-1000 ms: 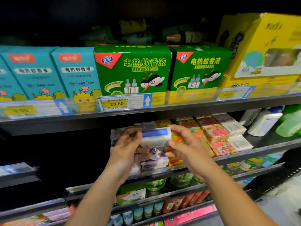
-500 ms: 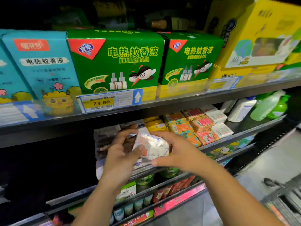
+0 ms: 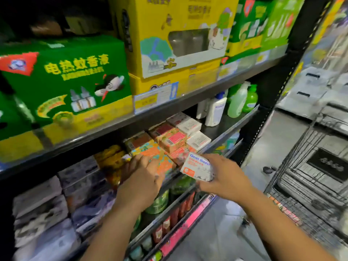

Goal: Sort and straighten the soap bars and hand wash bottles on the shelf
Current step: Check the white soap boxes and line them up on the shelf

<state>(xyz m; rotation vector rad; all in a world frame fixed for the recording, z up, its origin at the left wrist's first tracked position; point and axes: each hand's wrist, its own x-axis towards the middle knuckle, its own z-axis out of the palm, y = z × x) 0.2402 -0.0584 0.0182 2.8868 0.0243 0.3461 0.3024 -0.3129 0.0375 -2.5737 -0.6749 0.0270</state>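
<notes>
My right hand [image 3: 224, 176] grips a white wrapped "Goat Soap" bar [image 3: 197, 167] just in front of the middle shelf's edge. My left hand [image 3: 141, 176] rests with spread fingers on the orange soap boxes [image 3: 150, 152] on that shelf. Behind them lie red and orange soap boxes [image 3: 173, 139] and white soap boxes [image 3: 197, 140]. At the shelf's right end stand a white hand wash bottle [image 3: 215, 111] and green bottles [image 3: 238, 101]. Grey and white soap packs [image 3: 79, 178] sit to the left, blurred.
Green boxes [image 3: 66, 80] and a yellow box [image 3: 173, 34] fill the shelf above. Lower shelves hold green jars [image 3: 160, 202] and small tubes [image 3: 177, 213]. A metal shopping cart [image 3: 310, 178] stands on the grey floor to the right.
My right hand has carried the white soap bar rightward, away from my left hand. My left hand let go of it and now rests on the orange boxes. The view swung right.
</notes>
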